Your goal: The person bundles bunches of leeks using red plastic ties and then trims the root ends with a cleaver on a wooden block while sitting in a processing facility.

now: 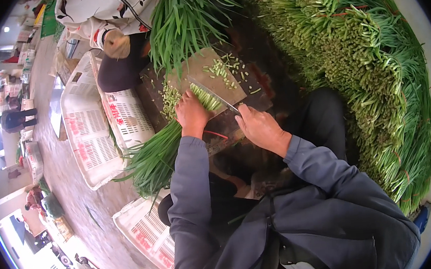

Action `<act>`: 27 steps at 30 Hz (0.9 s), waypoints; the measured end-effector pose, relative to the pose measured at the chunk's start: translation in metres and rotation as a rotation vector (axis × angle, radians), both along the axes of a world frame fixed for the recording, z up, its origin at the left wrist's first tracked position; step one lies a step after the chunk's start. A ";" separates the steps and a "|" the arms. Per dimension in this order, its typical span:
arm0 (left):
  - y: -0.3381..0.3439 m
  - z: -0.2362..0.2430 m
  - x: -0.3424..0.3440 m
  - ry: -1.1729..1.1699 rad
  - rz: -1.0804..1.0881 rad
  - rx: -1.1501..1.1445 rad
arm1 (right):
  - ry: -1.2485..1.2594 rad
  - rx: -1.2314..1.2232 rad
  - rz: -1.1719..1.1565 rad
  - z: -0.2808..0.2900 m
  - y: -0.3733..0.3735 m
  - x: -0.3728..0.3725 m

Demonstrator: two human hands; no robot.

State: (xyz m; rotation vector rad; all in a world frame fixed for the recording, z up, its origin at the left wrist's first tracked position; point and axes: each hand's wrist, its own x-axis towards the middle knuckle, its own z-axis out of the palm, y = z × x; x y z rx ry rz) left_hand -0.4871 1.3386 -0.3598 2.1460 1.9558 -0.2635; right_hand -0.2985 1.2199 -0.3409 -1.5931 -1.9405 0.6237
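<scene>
On the board (pixel 199 64), the left hand (pixel 193 113) is clasping greens (pixel 167 143), fingers pressed together. The right hand (pixel 262 126) is gripping a knife (pixel 217 96), fingers wrapping its handle.

White perforated plastic crates (pixel 92 140) with red markings stand on the floor (pixel 71 185), one beside a co-worker (pixel 92 9) in a white patterned garment; a dark-clad person (pixel 15 120) appears near the floor's left edge.
</scene>
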 end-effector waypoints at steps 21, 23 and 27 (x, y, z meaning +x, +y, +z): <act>0.001 -0.006 -0.004 -0.024 -0.005 0.059 | 0.009 -0.167 0.026 -0.008 0.004 -0.003; 0.000 -0.006 -0.004 -0.020 -0.007 0.054 | 0.015 -0.218 0.042 -0.009 0.007 -0.003; 0.001 -0.007 -0.002 -0.040 -0.023 0.072 | 0.067 -0.228 0.040 -0.023 0.022 -0.006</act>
